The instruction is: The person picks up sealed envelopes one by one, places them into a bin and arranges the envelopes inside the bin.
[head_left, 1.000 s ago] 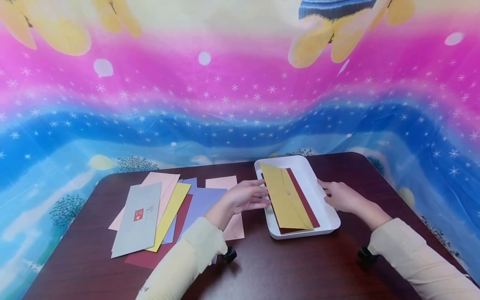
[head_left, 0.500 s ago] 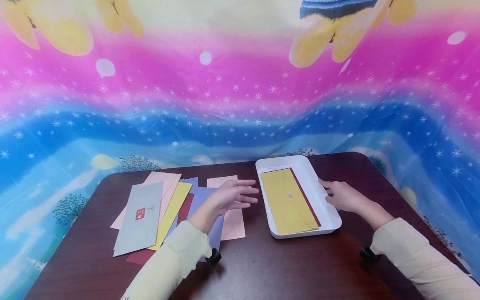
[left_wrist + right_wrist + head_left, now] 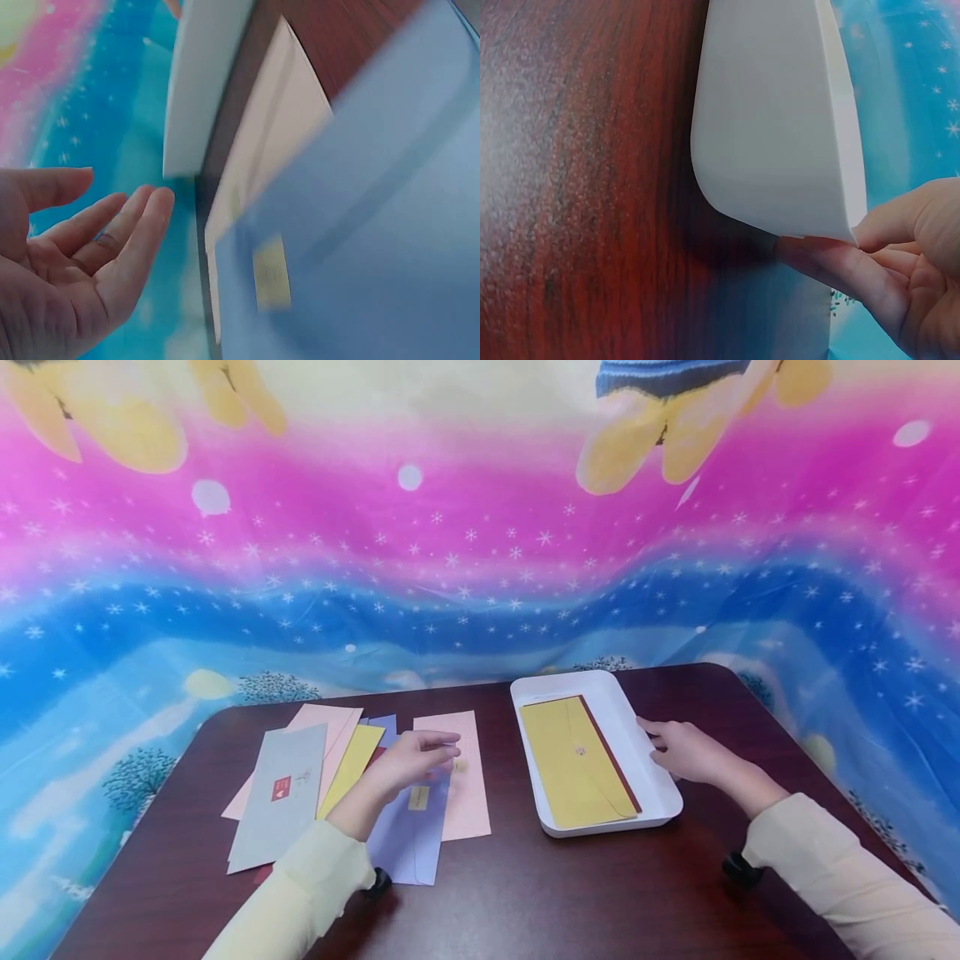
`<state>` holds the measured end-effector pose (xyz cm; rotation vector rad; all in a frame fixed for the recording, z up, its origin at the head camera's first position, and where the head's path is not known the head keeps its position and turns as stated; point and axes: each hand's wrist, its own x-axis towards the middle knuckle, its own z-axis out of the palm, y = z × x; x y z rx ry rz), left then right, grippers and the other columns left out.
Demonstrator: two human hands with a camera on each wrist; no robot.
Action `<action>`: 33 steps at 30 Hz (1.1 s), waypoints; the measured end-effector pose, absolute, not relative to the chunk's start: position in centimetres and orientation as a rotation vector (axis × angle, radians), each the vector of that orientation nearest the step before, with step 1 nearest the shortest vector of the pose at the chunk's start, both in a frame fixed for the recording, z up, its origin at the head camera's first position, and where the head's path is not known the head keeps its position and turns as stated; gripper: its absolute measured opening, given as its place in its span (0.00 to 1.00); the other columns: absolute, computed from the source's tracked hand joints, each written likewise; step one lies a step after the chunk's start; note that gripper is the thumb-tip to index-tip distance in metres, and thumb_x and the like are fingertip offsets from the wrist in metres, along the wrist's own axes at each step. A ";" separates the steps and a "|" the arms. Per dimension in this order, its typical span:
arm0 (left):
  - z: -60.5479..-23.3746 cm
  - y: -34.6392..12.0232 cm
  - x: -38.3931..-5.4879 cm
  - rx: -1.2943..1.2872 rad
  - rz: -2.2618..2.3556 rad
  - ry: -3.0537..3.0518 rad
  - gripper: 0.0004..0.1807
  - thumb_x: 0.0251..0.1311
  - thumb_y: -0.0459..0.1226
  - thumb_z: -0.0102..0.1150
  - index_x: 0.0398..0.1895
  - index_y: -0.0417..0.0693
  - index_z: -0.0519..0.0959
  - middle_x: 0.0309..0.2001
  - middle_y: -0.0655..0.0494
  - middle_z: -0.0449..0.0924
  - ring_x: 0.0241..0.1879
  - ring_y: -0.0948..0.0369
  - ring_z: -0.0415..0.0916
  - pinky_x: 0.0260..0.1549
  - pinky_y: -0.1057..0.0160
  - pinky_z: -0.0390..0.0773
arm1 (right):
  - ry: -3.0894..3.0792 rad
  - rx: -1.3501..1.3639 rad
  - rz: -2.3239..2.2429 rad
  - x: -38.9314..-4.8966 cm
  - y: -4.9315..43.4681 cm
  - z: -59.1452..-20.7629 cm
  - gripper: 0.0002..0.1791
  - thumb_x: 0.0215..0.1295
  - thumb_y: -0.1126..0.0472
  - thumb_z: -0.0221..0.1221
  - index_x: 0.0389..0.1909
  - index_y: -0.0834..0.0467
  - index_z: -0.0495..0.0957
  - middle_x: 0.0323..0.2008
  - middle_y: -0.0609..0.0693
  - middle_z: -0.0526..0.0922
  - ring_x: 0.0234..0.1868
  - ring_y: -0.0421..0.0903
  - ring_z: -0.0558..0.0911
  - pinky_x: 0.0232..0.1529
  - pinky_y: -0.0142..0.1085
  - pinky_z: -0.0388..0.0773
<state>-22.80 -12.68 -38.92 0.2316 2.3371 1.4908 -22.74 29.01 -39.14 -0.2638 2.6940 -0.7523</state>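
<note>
My right hand [image 3: 690, 753] pinches the white tray [image 3: 624, 727] by its rim; my left hand [image 3: 405, 762], fingers relaxed, holds nothing near the purple envelope [image 3: 408, 845], left of the tray. That envelope seems light and bendable, best pinched along an edge.

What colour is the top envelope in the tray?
The top envelope is yellow; the head view shows it best.

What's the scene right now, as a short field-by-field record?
Left hand: over the purple envelope, holding nothing
Right hand: holds the rim of the white tray
Tray contents: yellow envelope on top, edge of a dark red piece showing
Table, left side: grey envelope lying over others; purple envelope partly covering a pink envelope
</note>
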 end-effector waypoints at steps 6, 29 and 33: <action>-39.3 -15.2 -22.8 0.323 1.140 2.691 0.23 0.66 0.31 0.61 0.64 0.36 0.78 0.57 0.40 0.82 0.58 0.43 0.79 0.51 0.48 0.81 | 2.699 -0.285 -0.763 -22.7 29.2 -39.2 0.37 0.72 0.72 0.56 0.75 0.77 0.50 0.60 0.79 0.73 0.51 0.64 0.84 0.36 0.43 0.86; -40.6 -17.5 -22.2 0.139 0.372 2.867 0.36 0.41 0.49 0.85 0.41 0.28 0.81 0.34 0.46 0.75 0.34 0.53 0.71 0.40 0.54 0.77 | 2.674 -0.305 -0.809 -22.6 27.7 -39.6 0.37 0.72 0.72 0.57 0.75 0.76 0.52 0.60 0.77 0.74 0.53 0.63 0.84 0.37 0.43 0.86; -40.7 -17.3 -22.1 0.125 0.348 2.874 0.41 0.38 0.51 0.86 0.45 0.25 0.80 0.36 0.44 0.73 0.35 0.52 0.72 0.41 0.53 0.78 | 2.678 -0.302 -0.800 -22.6 27.6 -39.6 0.37 0.72 0.71 0.57 0.76 0.76 0.51 0.61 0.77 0.74 0.54 0.63 0.83 0.37 0.43 0.86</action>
